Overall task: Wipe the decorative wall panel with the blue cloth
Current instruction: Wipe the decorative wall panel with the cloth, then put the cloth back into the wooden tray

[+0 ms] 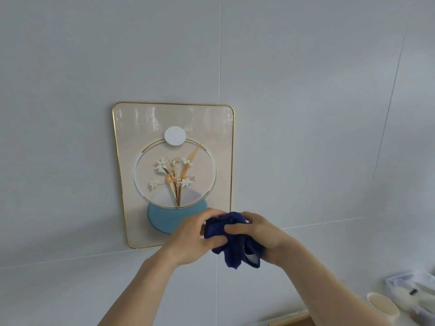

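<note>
Both hands hold the crumpled dark-blue fabric cloth (231, 236) at lower centre of the frame. The left hand (196, 236) pinches its left edge between thumb and fingers; the right hand (261, 238) is curled around its bulk. The gold-rimmed rectangular decorative wall panel with flower motif (174, 175) hangs centre-left, not visibly touched by the cloth. Recommendation: fold the cloth into a flat pad, then wipe in overlapping strokes under light pressure.

Panel (174, 175) mounted on wall (306, 114). Cloth (231, 238) held between both hands, before panel's lower right corner. Cup (382, 307) and, apparently, a container (414, 290) at lower right.
</note>
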Tool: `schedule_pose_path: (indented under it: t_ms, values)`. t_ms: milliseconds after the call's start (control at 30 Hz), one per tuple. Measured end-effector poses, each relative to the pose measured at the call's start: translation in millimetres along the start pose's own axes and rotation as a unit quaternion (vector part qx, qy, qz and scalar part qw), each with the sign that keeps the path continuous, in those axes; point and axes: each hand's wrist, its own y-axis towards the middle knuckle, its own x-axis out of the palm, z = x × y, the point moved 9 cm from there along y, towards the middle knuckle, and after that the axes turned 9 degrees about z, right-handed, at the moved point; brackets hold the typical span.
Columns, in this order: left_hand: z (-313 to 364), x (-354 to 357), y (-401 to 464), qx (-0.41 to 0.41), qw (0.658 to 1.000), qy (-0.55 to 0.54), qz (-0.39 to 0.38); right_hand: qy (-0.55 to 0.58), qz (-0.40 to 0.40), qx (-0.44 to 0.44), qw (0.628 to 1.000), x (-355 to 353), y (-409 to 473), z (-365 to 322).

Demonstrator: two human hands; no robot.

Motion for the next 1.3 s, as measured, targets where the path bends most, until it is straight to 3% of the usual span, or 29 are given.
schedule_pose_path:
  t_ms: [100,167,333,533,933,1300]
  values:
    - [0.4,-7.0,0.3,-0.013,0.999,0.016,0.035,0.02,-0.05,-0.015,0.998,-2.8,-12.8,-3.2]
    - [-0.8,-10.8,0.1,-0.025,0.998,0.021,0.058,-0.028,-0.061,-0.024,0.997,-5.7,-21.7,-5.0]
    - [-0.2,-4.2,0.0,-0.037,0.997,0.035,0.062,-0.184,0.073,-0.085,0.977,-42.8,-23.9,-14.3]
    - [-5.2,25.2,-0.4,-0.059,0.994,0.078,0.042,-0.34,0.141,-0.127,0.921,-80.9,-22.5,-12.3]
    - [-9.8,114.4,3.7,-0.087,0.992,0.092,-0.015,-0.365,0.172,-0.093,0.91,-160.8,-23.9,45.4]
    - [-27.3,256.9,-7.4,-0.149,0.983,0.068,-0.084,-0.398,0.194,-0.022,0.896,-256.6,-34.2,151.5]
